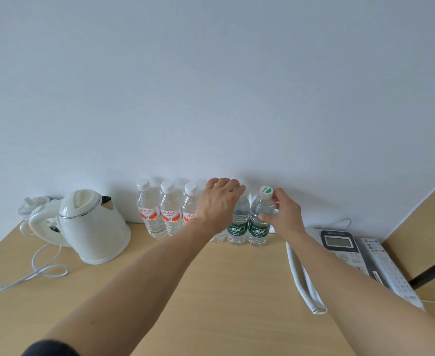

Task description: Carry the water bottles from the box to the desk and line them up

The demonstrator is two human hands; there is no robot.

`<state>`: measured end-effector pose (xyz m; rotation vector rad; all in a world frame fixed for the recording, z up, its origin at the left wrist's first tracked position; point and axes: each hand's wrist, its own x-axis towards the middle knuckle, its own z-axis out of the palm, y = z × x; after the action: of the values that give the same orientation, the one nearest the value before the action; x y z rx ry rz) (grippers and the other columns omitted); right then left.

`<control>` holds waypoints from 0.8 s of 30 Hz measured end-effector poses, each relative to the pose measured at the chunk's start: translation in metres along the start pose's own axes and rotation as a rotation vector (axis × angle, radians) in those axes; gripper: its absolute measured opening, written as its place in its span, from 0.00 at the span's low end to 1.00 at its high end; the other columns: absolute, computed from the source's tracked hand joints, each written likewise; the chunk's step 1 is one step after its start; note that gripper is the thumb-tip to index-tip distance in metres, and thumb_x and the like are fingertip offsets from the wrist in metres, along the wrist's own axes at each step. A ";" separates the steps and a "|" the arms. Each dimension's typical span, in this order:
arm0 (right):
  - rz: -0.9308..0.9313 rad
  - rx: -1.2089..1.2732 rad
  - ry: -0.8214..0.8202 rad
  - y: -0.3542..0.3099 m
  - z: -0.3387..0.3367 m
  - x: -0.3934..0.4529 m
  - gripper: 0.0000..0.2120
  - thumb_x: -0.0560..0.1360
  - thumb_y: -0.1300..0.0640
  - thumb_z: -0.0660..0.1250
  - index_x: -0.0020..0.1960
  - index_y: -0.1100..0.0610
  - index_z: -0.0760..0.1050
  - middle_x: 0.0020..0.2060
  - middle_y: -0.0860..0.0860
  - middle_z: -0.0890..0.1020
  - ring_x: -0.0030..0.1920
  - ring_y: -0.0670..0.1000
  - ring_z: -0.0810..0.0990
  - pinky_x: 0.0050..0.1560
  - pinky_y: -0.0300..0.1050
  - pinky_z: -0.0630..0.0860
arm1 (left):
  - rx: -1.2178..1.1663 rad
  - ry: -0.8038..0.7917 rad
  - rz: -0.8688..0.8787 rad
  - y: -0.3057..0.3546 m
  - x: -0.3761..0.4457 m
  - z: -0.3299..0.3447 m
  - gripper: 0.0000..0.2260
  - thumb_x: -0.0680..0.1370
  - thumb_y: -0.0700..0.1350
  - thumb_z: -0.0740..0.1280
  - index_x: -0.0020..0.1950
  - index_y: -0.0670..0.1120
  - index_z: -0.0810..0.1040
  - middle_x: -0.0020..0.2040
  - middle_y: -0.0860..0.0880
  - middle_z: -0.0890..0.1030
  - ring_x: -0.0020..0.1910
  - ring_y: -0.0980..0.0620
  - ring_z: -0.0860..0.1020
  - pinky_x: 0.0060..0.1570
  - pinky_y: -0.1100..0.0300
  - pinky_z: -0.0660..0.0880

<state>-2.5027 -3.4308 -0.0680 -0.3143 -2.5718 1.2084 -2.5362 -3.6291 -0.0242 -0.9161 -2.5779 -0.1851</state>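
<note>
Head view shows the wooden desk (211, 291) with a white kettle (93, 227) at left and six water bottles (171, 214) lined against the wall. Left hand (217, 204) curls over a green-labelled bottle (238, 222); right hand (283, 214) pinches the end bottle (258, 222).

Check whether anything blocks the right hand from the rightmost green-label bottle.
Nothing visible does. The right hand already pinches the rightmost green-label bottle at its shoulder, just below the cap. The phone lies off to the right and the neighbouring green-label bottle stands to its left, neither in the way.
</note>
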 end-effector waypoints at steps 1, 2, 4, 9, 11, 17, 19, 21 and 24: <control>0.007 0.000 -0.006 0.000 0.000 0.000 0.24 0.63 0.64 0.81 0.54 0.57 0.74 0.49 0.48 0.81 0.51 0.53 0.79 0.54 0.48 0.75 | -0.001 -0.006 -0.004 0.001 0.000 0.000 0.24 0.72 0.32 0.68 0.67 0.46 0.79 0.62 0.49 0.81 0.63 0.44 0.77 0.66 0.51 0.67; 0.014 -0.001 -0.010 -0.001 0.000 0.000 0.24 0.64 0.64 0.81 0.54 0.57 0.74 0.49 0.49 0.81 0.51 0.53 0.79 0.54 0.49 0.75 | 0.001 -0.018 -0.005 0.001 0.000 0.000 0.24 0.72 0.33 0.68 0.68 0.46 0.78 0.62 0.49 0.80 0.63 0.45 0.76 0.66 0.52 0.66; 0.022 -0.017 -0.009 -0.002 0.000 0.000 0.24 0.64 0.64 0.81 0.54 0.57 0.74 0.49 0.50 0.81 0.51 0.54 0.79 0.53 0.49 0.75 | 0.002 -0.037 -0.007 0.001 0.000 0.000 0.24 0.73 0.36 0.70 0.69 0.47 0.77 0.64 0.49 0.79 0.64 0.45 0.75 0.67 0.52 0.64; 0.015 -0.097 0.011 -0.007 0.001 -0.004 0.23 0.65 0.62 0.81 0.55 0.58 0.73 0.48 0.48 0.79 0.49 0.55 0.78 0.46 0.45 0.72 | 0.024 -0.069 -0.011 0.001 0.000 0.002 0.26 0.76 0.41 0.68 0.74 0.49 0.71 0.69 0.51 0.74 0.68 0.47 0.71 0.70 0.55 0.59; 0.018 -0.118 0.022 -0.010 0.001 -0.005 0.23 0.65 0.61 0.81 0.54 0.58 0.73 0.48 0.49 0.79 0.48 0.55 0.78 0.46 0.46 0.73 | 0.033 -0.072 -0.010 0.000 0.000 0.002 0.26 0.77 0.43 0.68 0.75 0.50 0.69 0.70 0.52 0.72 0.69 0.48 0.70 0.71 0.55 0.58; 0.039 -0.158 0.048 -0.017 0.004 -0.008 0.22 0.65 0.61 0.81 0.54 0.58 0.73 0.46 0.49 0.80 0.47 0.56 0.78 0.45 0.45 0.70 | 0.063 -0.081 0.009 -0.001 -0.002 0.004 0.26 0.80 0.52 0.67 0.77 0.50 0.65 0.73 0.51 0.69 0.72 0.48 0.67 0.73 0.52 0.56; 0.053 -0.172 0.046 -0.019 0.004 -0.009 0.23 0.66 0.60 0.81 0.56 0.58 0.73 0.49 0.51 0.81 0.49 0.56 0.79 0.46 0.45 0.72 | 0.059 -0.078 0.007 -0.001 -0.001 0.004 0.25 0.81 0.51 0.66 0.77 0.50 0.64 0.72 0.50 0.69 0.70 0.48 0.68 0.73 0.53 0.57; 0.073 -0.169 0.031 -0.021 0.002 -0.009 0.24 0.67 0.61 0.80 0.58 0.58 0.74 0.51 0.53 0.82 0.51 0.57 0.79 0.49 0.46 0.74 | 0.046 -0.084 0.002 -0.003 0.001 0.003 0.22 0.82 0.50 0.64 0.76 0.52 0.66 0.70 0.49 0.70 0.68 0.48 0.70 0.71 0.53 0.59; 0.108 -0.156 0.014 -0.023 -0.001 -0.010 0.23 0.68 0.61 0.79 0.60 0.57 0.75 0.54 0.54 0.82 0.55 0.57 0.80 0.54 0.48 0.76 | 0.008 -0.093 -0.018 -0.005 0.008 0.000 0.19 0.82 0.48 0.64 0.73 0.52 0.71 0.66 0.48 0.73 0.64 0.47 0.73 0.68 0.54 0.63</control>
<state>-2.4943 -3.4475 -0.0510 -0.4984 -2.6733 1.0367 -2.5452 -3.6286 -0.0214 -0.9194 -2.6711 -0.1408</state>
